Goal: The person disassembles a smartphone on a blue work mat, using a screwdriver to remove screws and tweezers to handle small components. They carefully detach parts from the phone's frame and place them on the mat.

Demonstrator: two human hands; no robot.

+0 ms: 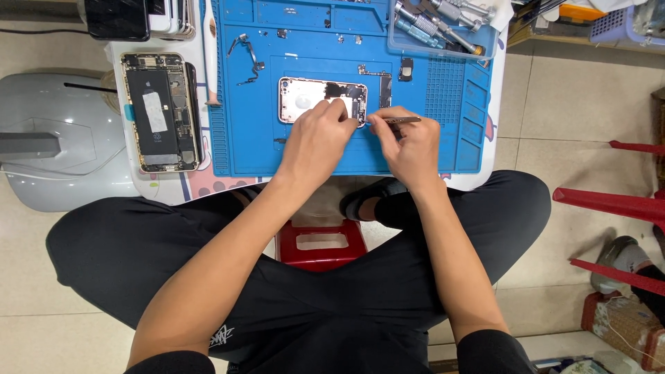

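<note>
A stripped phone housing (305, 97), pale with dark parts inside, lies on a blue work mat (443, 138). My left hand (317, 138) rests on the housing's lower right part, fingers pinched at its edge. My right hand (410, 144) holds metal tweezers (396, 120), whose tip meets the housing's right lower corner next to my left fingertips. A small dark part (385, 90) lies just right of the housing.
An opened phone (161, 111) with its battery showing lies left of the mat. A clear tray of screwdrivers (436, 28) sits at the mat's top right. Loose flex parts (248, 57) lie upper left. A red stool (320, 242) stands between my legs; red stool legs (609, 202) at right.
</note>
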